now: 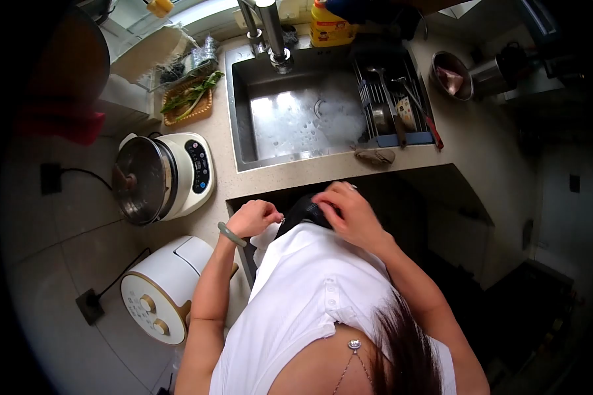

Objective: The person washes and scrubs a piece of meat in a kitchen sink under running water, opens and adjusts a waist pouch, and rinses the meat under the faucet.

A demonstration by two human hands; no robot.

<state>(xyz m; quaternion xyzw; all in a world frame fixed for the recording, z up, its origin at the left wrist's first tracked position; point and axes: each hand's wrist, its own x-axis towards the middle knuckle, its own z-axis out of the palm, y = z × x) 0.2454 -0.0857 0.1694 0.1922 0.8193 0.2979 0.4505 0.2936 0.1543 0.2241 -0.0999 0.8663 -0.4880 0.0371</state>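
At my waist, in front of the white shirt (296,270), lies a bunched black cloth (301,212). My left hand (254,218), with a green bangle (231,234) on its wrist, is closed in a pinch at the cloth's left side. What its fingertips hold is too small to make out. My right hand (350,214) has its fingers curled onto the black cloth from the right, gripping it. Part of the cloth is hidden beneath that hand.
Ahead is a steel sink (238,148) with a faucet (278,46) and a dish rack (402,138) holding utensils. A grey rag (375,156) lies on the front rim. An electric pot (181,171) and white air fryer (178,263) stand left; a metal bowl (466,89) is right.
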